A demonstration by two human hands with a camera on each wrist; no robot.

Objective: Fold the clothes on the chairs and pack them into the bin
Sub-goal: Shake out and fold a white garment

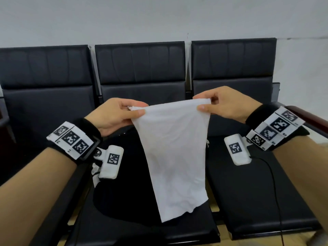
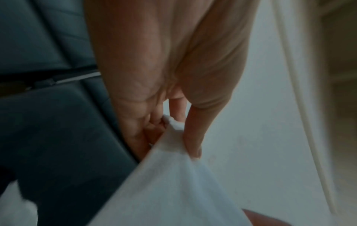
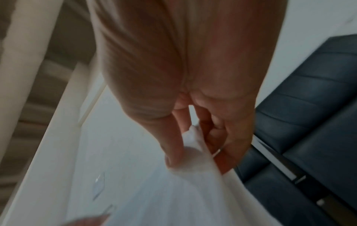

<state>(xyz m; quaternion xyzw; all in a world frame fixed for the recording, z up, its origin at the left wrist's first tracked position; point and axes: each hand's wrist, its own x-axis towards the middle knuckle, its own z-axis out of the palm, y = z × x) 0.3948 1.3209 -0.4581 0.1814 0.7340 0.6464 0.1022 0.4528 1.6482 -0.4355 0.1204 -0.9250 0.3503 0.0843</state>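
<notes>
A white garment (image 1: 175, 153) hangs in the air over the middle chair, held up by its top edge. My left hand (image 1: 136, 109) pinches its left top corner between thumb and fingers, and my right hand (image 1: 205, 104) pinches the right top corner. In the left wrist view the thumb and curled fingers of the left hand (image 2: 173, 131) clamp the white garment (image 2: 173, 191). In the right wrist view the right hand (image 3: 195, 149) clamps the white garment (image 3: 193, 191) the same way. A black garment (image 1: 124, 192) lies on the middle seat under it. No bin is in view.
Three black padded chairs (image 1: 232, 68) stand in a row against a pale wall. A black cable (image 1: 276, 192) trails across the right seat. A dark wooden armrest (image 1: 308, 119) is at the far right.
</notes>
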